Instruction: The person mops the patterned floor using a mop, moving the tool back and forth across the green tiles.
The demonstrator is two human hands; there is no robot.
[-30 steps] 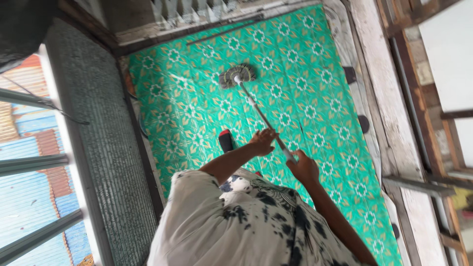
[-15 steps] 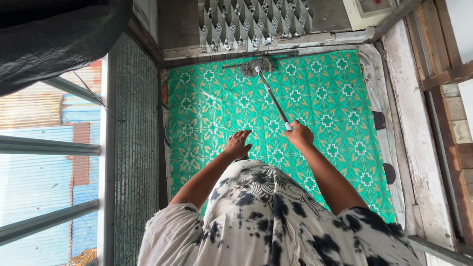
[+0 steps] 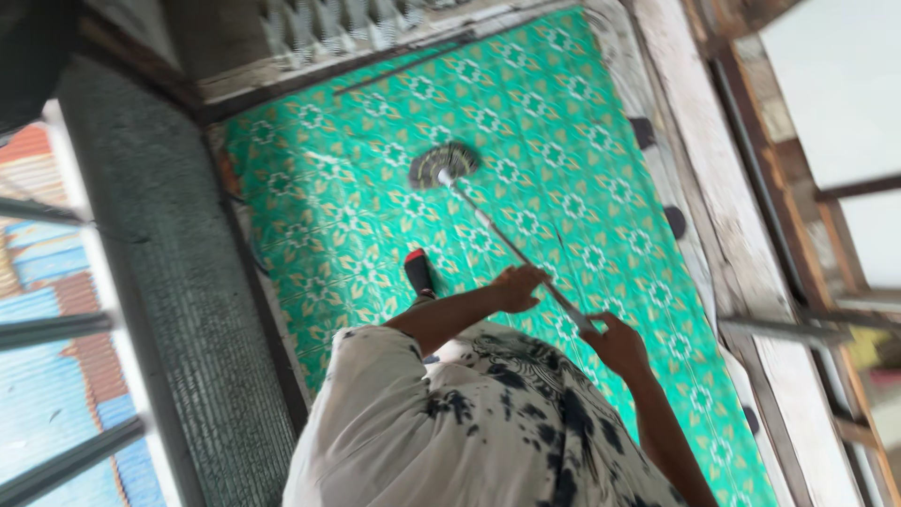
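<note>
Fingers of the left hand (image 3: 519, 286) curl around the thin pole of the mop (image 3: 488, 228), higher up toward the mop head. Fingers of the right hand (image 3: 615, 340) wrap around the pole's near end, close to the person's body. Both hands look closed on the pole, though the finger pads are too small to see well.

Out on the green patterned floor (image 3: 310, 235), the round, shaggy mop head (image 3: 443, 163) rests near the far wall (image 3: 375, 38). It sits flat on the floor, well apart from the person's red and black shoe (image 3: 419, 272).

The pole is the long part. It runs in a slanted line from the hands, low and to the right in the picture, up and to the left to the mop head. So the mop points away from the person, toward the far wall.

It looks like the person is in the middle of mopping, with the mop stretched far out. A next stroke would need both hands to hold tight and slide the head across the floor while keeping it pressed flat.

A white wooden ledge (image 3: 713, 216) runs along the right side, and a grey screen (image 3: 141, 282) stands on the left.
</note>
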